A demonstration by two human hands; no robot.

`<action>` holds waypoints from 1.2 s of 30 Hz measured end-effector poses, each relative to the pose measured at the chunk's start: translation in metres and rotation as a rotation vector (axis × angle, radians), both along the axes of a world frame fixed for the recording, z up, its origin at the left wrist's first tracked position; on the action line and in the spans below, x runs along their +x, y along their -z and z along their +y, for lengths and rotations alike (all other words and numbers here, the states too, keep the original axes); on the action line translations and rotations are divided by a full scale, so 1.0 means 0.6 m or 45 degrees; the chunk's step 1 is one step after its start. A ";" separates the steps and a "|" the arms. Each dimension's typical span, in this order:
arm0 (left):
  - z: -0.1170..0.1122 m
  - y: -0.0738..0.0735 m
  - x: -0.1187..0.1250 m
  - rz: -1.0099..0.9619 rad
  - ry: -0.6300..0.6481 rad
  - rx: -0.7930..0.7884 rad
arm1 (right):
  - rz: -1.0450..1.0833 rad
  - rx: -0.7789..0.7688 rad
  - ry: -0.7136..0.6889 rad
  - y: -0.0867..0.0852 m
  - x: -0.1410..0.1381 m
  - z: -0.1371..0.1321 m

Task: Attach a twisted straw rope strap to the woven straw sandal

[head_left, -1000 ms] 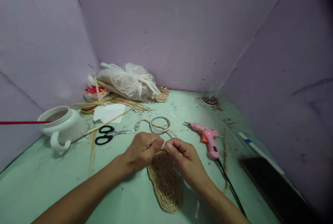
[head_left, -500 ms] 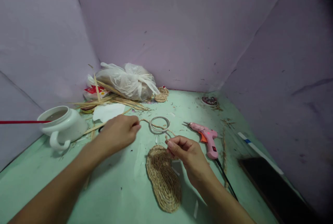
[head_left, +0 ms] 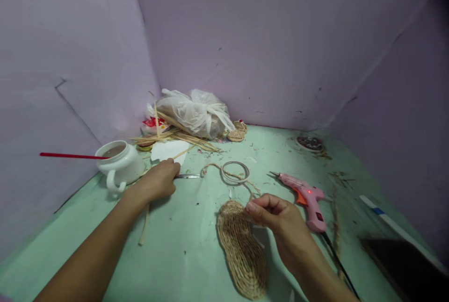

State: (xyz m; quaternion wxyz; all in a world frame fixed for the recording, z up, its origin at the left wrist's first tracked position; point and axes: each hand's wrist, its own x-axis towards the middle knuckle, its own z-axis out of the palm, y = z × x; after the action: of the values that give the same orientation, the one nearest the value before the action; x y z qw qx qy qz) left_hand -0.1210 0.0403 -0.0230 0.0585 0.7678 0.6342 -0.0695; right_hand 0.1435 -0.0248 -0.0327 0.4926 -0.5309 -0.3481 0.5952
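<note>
Having a brown, shoe-shaped woven mat (head_left: 242,255) flat on the green worktop (head_left: 168,264), low down and a bit right of the middle. Pinching a small cord end (head_left: 251,195) by the top right edge of the mat, with the thumb and first finger of the right hand (head_left: 287,225) pressed together. Cannot tell if touching the mat too, or just above it. Just past that, near the fingertips, a longer twisted cord (head_left: 212,165) across the inside of a thin white ring (head_left: 228,180). Cannot tell if joined to the pinched bit.

Covering the handles of the scissors (head_left: 189,176) with the left hand (head_left: 156,183), with curled fingers and the shiny blades poking out to the right, tips close to the cord. Cannot tell if gripping the handles, hidden from sight.

To the right of the right hand, a pink glue gun (head_left: 307,197) on its side, with a little red light on and a black wire (head_left: 336,259) at the bottom.

Beyond the left hand, a white pot (head_left: 128,166) with a red stick (head_left: 70,155) in its mouth. Farther back, white paper (head_left: 166,150), straw strips (head_left: 196,142), a tied plastic bag (head_left: 199,110) and small woven pieces (head_left: 236,133), all near the purple wall (head_left: 245,45).
</note>
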 end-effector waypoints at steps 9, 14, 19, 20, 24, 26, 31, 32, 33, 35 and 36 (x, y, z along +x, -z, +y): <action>0.019 0.023 -0.025 0.064 -0.159 0.057 | 0.008 0.043 -0.010 0.001 -0.003 -0.002; 0.024 0.026 -0.033 0.098 -0.224 0.096 | 0.045 0.034 -0.005 0.000 -0.004 -0.003; 0.022 0.023 -0.038 0.101 -0.309 0.150 | -0.001 0.047 -0.021 0.002 -0.003 -0.003; 0.021 0.019 -0.036 0.091 -0.322 0.163 | -0.006 0.049 -0.025 0.002 -0.003 -0.003; 0.007 -0.009 -0.004 0.017 -0.354 0.271 | -0.035 0.040 -0.011 -0.006 -0.009 -0.004; -0.012 -0.024 0.034 -0.158 -0.340 0.323 | -0.134 0.055 -0.001 -0.013 -0.014 -0.008; -0.080 -0.036 0.138 -1.484 -0.239 -0.329 | -0.561 0.329 -0.052 -0.012 -0.021 -0.024; -0.090 -0.034 0.151 -1.550 -0.242 -0.361 | -0.649 0.440 -0.075 -0.007 -0.021 -0.028; -0.098 -0.032 0.160 -1.580 -0.248 -0.369 | -0.734 0.563 -0.098 -0.002 -0.020 -0.030; -0.107 -0.027 0.169 -1.573 -0.257 -0.336 | -0.885 0.779 -0.138 0.008 -0.020 -0.034; -0.109 -0.025 0.171 -1.558 -0.259 -0.319 | -0.942 0.846 -0.151 0.012 -0.020 -0.035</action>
State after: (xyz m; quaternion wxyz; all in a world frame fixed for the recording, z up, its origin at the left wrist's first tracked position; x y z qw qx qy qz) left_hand -0.0187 -0.0249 -0.0078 0.5062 0.5917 0.5429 0.3145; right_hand 0.1317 -0.0461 -0.0397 0.4440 -0.5000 -0.6999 0.2510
